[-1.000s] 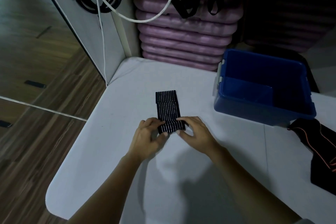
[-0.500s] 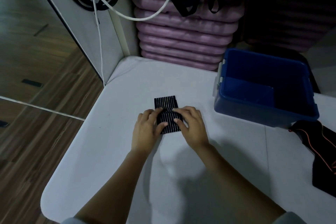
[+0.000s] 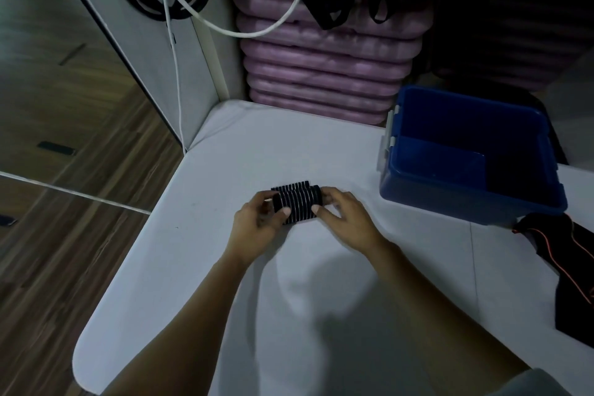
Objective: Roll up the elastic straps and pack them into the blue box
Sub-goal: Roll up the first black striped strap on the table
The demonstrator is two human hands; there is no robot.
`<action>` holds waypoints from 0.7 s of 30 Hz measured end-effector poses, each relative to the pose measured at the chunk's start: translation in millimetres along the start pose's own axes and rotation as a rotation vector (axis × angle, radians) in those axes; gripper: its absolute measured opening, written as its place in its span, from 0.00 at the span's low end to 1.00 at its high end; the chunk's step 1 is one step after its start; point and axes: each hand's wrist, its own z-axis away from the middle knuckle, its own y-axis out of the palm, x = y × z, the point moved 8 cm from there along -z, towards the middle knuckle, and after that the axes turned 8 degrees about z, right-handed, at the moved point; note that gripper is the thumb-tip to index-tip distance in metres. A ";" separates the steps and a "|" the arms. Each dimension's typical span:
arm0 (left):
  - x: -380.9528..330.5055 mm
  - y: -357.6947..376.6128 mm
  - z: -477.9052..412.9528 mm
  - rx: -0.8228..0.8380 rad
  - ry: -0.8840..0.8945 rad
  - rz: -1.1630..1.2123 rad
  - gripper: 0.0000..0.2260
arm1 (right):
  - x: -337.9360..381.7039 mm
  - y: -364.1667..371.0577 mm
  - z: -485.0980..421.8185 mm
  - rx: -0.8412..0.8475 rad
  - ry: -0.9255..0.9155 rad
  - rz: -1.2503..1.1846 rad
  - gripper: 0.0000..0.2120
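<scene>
A white table [image 3: 225,283] fills most of the view, with a stack of purple foam mats [image 3: 321,74] behind its far edge. The blue box [image 3: 450,199] stands on the table's right side, its lid off. Just beside its near corner lies a black cloth with orange trim [image 3: 572,267]. Left of the box, well apart from it, the left hand [image 3: 257,228] and right hand [image 3: 347,219] both grip the striped black elastic strap [image 3: 297,202] from either end. It is mostly rolled, with fingers curled behind and thumbs on the near face.
</scene>
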 end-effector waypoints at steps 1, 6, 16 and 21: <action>0.0 -0.9 -0.5 -0.029 -0.035 0.048 0.15 | 0.5 0.7 -1.7 -0.008 0.041 -0.025 0.12; 4.4 2.1 -5.7 -0.127 -0.100 -0.042 0.17 | -5.6 11.3 -10.4 -0.071 0.211 -0.065 0.18; 5.1 12.7 -8.2 -0.177 -0.162 -0.038 0.20 | -2.9 23.5 -13.3 -0.144 0.257 -0.076 0.21; 5.6 17.5 6.9 -0.215 -0.310 0.159 0.21 | -7.8 26.5 -6.3 -0.106 0.384 -0.213 0.23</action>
